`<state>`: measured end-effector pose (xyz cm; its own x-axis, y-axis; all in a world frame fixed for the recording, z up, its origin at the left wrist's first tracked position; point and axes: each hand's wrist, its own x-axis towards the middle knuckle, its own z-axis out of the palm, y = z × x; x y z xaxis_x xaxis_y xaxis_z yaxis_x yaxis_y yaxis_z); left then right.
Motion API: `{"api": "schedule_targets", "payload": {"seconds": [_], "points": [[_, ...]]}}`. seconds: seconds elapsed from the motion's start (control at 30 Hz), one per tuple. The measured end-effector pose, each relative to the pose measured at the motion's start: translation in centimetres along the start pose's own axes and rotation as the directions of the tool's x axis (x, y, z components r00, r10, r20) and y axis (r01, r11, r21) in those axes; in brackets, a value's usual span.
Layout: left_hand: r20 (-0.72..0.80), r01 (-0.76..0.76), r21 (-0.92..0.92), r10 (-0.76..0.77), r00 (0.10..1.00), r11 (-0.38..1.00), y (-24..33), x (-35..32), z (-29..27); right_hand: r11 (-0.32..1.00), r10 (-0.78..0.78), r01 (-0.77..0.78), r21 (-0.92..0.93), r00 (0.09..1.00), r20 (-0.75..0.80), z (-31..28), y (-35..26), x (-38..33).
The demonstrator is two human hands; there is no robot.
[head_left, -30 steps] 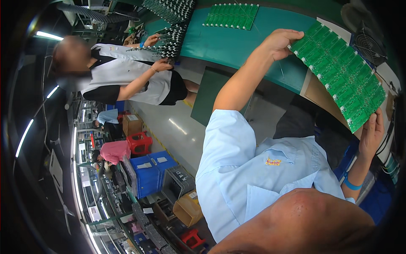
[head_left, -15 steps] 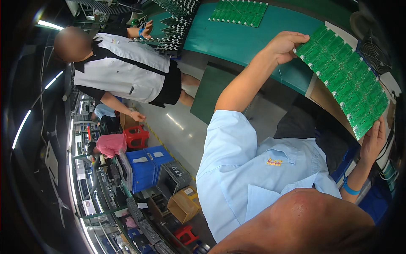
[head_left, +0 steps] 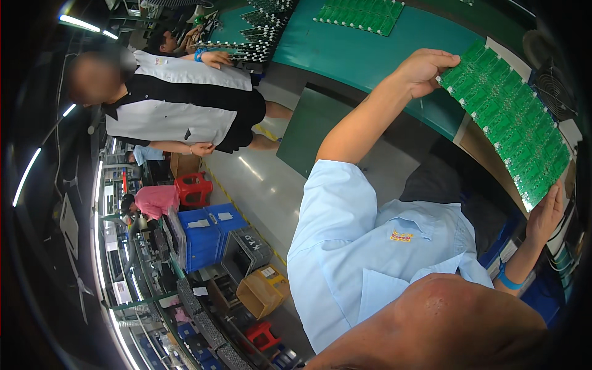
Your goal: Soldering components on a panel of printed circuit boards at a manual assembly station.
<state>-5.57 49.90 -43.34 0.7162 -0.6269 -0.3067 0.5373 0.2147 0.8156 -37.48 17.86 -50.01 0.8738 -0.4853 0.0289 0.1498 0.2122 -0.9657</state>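
I hold a long green circuit board panel (head_left: 512,120) up in front of me with both hands. My left hand (head_left: 425,68) grips its upper end, the arm stretched out from a light blue short sleeve. My right hand (head_left: 546,213), with a blue band at the wrist, supports the lower end from beneath. The panel hangs tilted over the edge of a green worktable (head_left: 370,52). My light blue shirt fills the lower middle of the view.
Another green panel (head_left: 361,12) lies on the worktable, near racks of boards (head_left: 262,31). A co-worker in a black and white shirt (head_left: 179,114) stands at the left, another person (head_left: 163,43) behind. Blue crates (head_left: 203,237), a red stool (head_left: 194,188) and a cardboard box (head_left: 262,293) stand on the floor.
The co-worker in black and white has drawn the arm back from the table and lowered it to the side. The panel stays in both my hands, hardly moved.
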Motion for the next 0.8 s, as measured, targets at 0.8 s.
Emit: {"api": "schedule_targets", "payload": {"seconds": [0.8], "points": [[0.01, -0.041, -0.17, 0.044, 0.999, 0.985, -0.8, -1.0, -0.8, 0.99, 0.124, -0.125, -0.058, 0.992, -0.031, -2.4, -2.5, 2.9]]}}
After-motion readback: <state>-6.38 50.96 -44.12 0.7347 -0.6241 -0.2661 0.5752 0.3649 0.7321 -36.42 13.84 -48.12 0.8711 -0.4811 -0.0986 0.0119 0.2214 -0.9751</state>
